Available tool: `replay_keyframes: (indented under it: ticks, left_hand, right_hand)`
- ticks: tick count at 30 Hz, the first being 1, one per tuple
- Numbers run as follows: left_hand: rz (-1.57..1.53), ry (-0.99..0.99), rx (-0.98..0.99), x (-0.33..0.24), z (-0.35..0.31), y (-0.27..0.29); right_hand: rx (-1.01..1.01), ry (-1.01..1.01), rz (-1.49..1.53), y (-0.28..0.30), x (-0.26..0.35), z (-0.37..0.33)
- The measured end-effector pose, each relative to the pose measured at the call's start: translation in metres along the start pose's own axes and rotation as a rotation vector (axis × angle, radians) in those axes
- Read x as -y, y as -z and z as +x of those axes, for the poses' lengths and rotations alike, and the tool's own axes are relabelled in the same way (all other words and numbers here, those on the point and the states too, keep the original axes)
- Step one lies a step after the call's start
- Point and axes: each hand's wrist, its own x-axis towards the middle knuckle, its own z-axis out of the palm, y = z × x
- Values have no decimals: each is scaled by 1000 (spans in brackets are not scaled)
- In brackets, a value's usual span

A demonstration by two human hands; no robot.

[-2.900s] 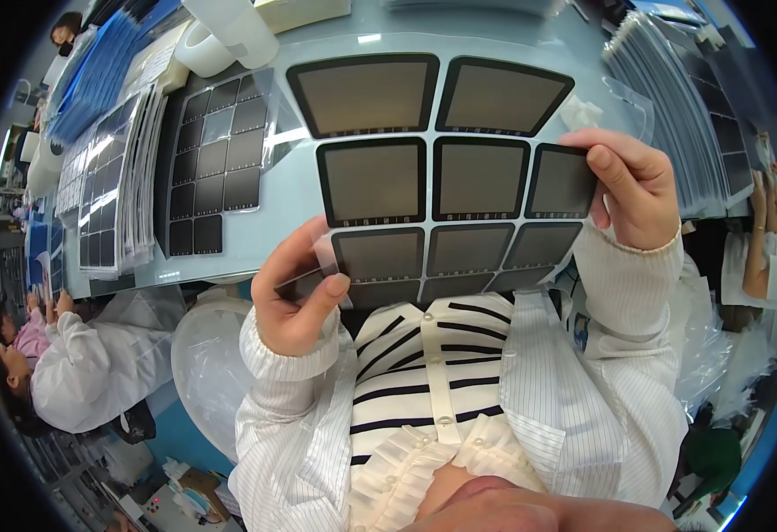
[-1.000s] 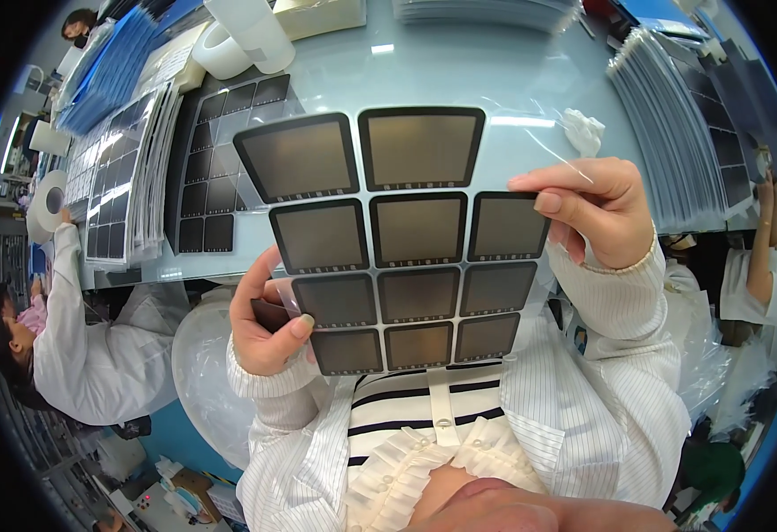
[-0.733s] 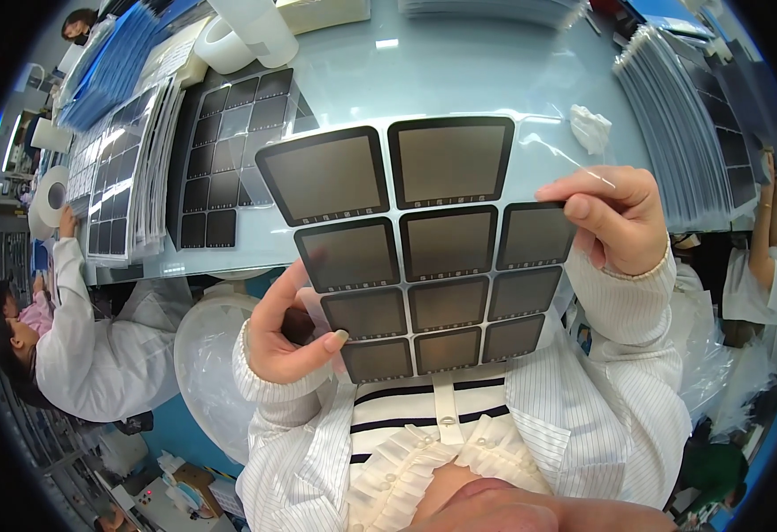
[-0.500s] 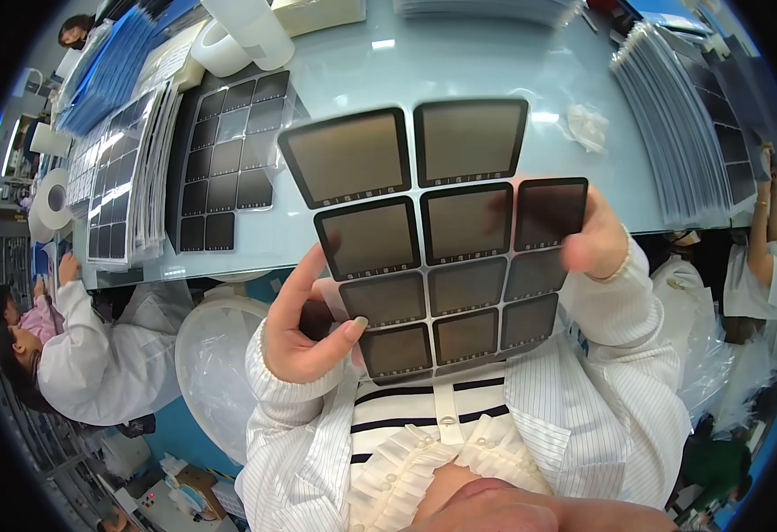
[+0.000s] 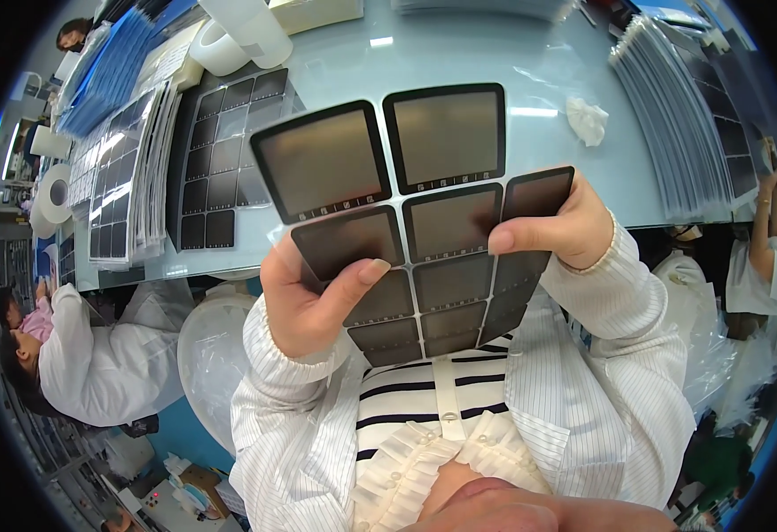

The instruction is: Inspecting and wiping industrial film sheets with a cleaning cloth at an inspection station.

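Note:
Held up in front of my chest is a clear sheet (image 5: 444,137) bearing rows of dark, black-bordered rectangular panels. It is tilted and slightly bowed, its far edge over the glossy table (image 5: 353,71). My left hand (image 5: 304,306) grips its left edge, thumb pressed on a panel's face and fingers mostly hidden behind. On the opposite edge, my right hand (image 5: 574,226) pinches it the same way, with the thumb lying inward across the panels. A similar panelled sheet (image 5: 225,154) lies on the table at the left, partly under a clear film.
Stacks of panelled sheets stand at the left (image 5: 127,186) and right (image 5: 676,124). Beside the left stack are blue-edged sheets (image 5: 109,75) and white rolls (image 5: 220,49). A crumpled white tissue (image 5: 588,121) lies right of centre. A co-worker (image 5: 105,355) sits at the left.
Both thumbs have moved further inward over the panels. The sheet has shifted slightly left and away from me, and its tilt has changed; both hands still hold it.

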Motion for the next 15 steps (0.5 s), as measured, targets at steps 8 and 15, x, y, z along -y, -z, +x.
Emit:
replay_keyframes:
  ticks: [8,15]
  left_hand:
    - [-190,60,5,11,14,0]
    - [-70,-25,79,24,24,6]
  right_hand:
    - [23,-101,262,2,-13,5]
    - [38,-58,240,5,-18,9]
